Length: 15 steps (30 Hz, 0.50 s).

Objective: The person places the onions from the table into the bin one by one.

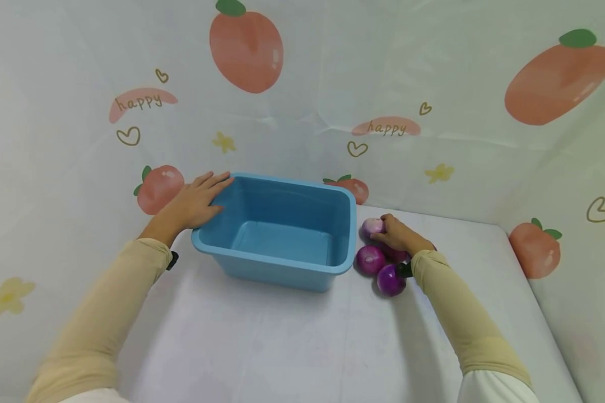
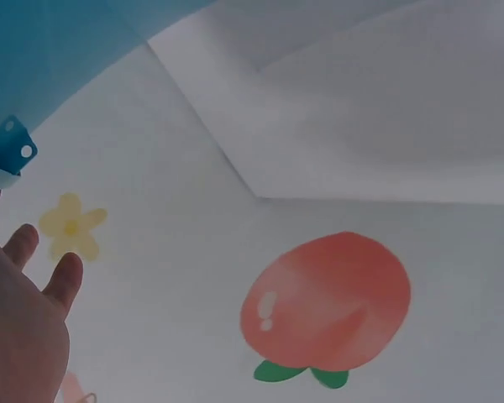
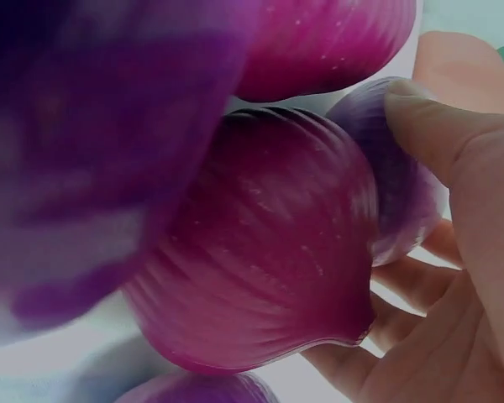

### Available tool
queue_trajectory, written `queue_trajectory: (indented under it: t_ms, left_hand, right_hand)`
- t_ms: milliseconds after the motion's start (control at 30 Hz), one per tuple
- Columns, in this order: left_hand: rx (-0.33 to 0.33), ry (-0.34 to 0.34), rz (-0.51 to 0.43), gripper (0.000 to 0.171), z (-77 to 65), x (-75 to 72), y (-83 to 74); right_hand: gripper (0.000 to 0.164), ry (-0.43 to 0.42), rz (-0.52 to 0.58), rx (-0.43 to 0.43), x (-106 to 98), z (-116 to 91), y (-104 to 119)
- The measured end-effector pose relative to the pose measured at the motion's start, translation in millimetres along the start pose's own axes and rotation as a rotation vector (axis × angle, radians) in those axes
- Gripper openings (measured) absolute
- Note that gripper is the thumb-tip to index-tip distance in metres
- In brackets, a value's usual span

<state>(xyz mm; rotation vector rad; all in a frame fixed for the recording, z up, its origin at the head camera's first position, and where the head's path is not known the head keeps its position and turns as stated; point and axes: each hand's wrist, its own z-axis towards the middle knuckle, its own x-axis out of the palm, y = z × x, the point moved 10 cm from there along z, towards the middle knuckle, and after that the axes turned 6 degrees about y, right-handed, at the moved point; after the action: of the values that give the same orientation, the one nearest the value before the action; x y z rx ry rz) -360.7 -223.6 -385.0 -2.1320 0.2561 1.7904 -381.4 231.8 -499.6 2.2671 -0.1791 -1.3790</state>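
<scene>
A blue plastic basin (image 1: 277,268) stands on the white table. My left hand (image 1: 196,202) rests on its left rim with fingers spread; in the left wrist view the hand (image 2: 21,327) shows at the lower left, below the basin's edge. Right of the basin, my right hand (image 1: 400,235) holds a pale purple onion (image 1: 372,226) between thumb and fingers. In the right wrist view this onion (image 3: 391,168) is partly behind a dark red onion (image 3: 260,243). A magenta onion (image 1: 370,260) and a deep purple onion (image 1: 390,281) lie just nearer to me.
The table (image 1: 282,347) has a white cover. Behind it hangs a white cloth (image 1: 302,112) printed with fruit, flowers and the word happy. The basin's right wall stands close beside the onions.
</scene>
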Motion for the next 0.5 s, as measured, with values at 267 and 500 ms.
queue_trajectory:
  t_ms: [267, 500]
  left_hand:
    - [-0.026, -0.002, -0.09, 0.069, -1.5, 2.5, 2.6]
    - [-0.039, 0.001, -0.122, 0.069, -3.0, 4.1, 2.4]
  right_hand:
    - [0.074, -0.032, -0.012, -0.019, -7, -3, 4]
    - [0.069, -0.091, 0.065, -0.001, -19, -13, 1]
